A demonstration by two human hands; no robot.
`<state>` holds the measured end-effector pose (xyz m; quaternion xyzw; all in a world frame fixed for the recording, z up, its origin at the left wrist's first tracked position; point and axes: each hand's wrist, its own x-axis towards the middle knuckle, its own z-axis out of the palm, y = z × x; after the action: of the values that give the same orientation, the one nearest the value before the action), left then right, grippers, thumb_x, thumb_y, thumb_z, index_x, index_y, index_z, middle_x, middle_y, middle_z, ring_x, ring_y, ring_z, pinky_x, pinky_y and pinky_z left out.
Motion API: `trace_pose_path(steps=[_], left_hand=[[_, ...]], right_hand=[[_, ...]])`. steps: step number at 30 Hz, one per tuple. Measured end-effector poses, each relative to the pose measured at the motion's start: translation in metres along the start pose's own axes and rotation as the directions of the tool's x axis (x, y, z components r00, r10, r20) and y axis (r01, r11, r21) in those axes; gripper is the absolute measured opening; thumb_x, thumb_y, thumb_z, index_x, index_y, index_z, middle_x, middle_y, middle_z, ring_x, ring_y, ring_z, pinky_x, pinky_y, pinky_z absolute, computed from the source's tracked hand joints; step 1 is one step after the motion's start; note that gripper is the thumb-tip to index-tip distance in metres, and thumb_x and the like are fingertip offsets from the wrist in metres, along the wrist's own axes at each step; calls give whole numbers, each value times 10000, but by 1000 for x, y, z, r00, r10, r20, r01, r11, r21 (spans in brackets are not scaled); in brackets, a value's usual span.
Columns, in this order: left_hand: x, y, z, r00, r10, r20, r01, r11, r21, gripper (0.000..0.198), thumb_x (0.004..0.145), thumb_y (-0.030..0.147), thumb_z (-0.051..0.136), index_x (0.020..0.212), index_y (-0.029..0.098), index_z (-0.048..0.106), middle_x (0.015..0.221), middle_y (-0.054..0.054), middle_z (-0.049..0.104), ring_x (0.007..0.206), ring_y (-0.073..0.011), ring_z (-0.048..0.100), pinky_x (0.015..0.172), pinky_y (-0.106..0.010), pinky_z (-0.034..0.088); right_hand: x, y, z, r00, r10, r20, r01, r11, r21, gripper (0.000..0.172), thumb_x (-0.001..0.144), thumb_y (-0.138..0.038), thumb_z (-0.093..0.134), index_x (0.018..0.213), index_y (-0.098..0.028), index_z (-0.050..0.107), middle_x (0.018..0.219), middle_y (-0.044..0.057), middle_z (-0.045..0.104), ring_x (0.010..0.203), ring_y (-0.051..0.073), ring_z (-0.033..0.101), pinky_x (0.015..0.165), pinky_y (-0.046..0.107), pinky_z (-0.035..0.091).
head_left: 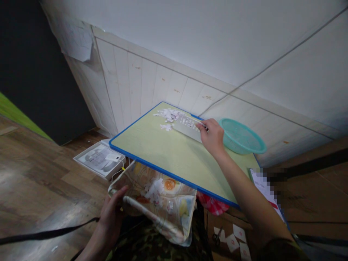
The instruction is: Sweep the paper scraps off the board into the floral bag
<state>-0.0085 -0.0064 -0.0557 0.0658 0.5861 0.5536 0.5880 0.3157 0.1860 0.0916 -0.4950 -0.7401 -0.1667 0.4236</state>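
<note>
My right hand [213,137] reaches across the pale green table [163,148] with a blue rim, its fingers closed on the edge of a grey perforated sheet [187,127] lying flat. White paper scraps [168,116] are heaped at the sheet's far end. My left hand [112,210] is below the table's near edge, gripping the rim of a printed plastic bag [163,203] held open, with some white scraps inside it.
A teal plastic basket [241,137] stands on the table right of my right hand. A white box [100,159] lies on the wooden floor to the left. Papers [262,186] lie at the table's right end. Small cards and scissors [217,237] lie below. A panelled wall is behind.
</note>
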Motion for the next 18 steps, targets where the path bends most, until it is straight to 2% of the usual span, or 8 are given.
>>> trace_pose_path(steps=[3, 6, 9, 14, 18], left_hand=[[4, -2, -4, 1000, -12, 9, 12, 1000, -22, 421, 685, 340, 869, 1060, 205, 733, 926, -35, 762, 778, -252, 706, 559, -336, 583], [2, -2, -2, 1000, 6, -10, -6, 999, -33, 411, 676, 341, 858, 1044, 201, 740, 956, -42, 768, 795, -258, 708, 559, -338, 584], [-5, 1, 5, 999, 11, -49, -12, 1000, -24, 363, 686, 337, 828, 1011, 198, 742, 911, -40, 751, 769, -250, 685, 523, -328, 563], [-11, 7, 13, 996, -8, -86, 7, 1000, -20, 315, 685, 319, 808, 965, 191, 741, 920, -49, 733, 799, -243, 661, 517, -320, 563], [-10, 6, 12, 994, -17, -110, 14, 1000, -24, 265, 706, 305, 787, 932, 177, 739, 931, -55, 722, 819, -237, 663, 531, -307, 560]], right_hand=[[9, 0, 10, 996, 12, 84, -10, 999, -31, 206, 1019, -335, 598, 905, -205, 711, 908, 102, 739, 885, 254, 684, 824, 373, 531], [15, -2, 10, 987, 11, 161, -2, 999, -51, 181, 1011, -298, 596, 919, -201, 719, 938, 113, 749, 913, 263, 686, 843, 379, 526], [19, -4, -3, 981, -8, 194, 21, 998, -64, 180, 1000, -295, 607, 912, -197, 730, 923, 107, 752, 877, 255, 683, 813, 369, 520], [21, -10, -37, 966, -48, 252, 71, 994, -81, 187, 977, -324, 643, 878, -201, 743, 881, 93, 748, 802, 243, 671, 742, 358, 497], [25, -14, -40, 976, -52, 213, 70, 995, -78, 182, 977, -315, 645, 895, -190, 750, 885, 94, 744, 825, 248, 673, 761, 364, 487]])
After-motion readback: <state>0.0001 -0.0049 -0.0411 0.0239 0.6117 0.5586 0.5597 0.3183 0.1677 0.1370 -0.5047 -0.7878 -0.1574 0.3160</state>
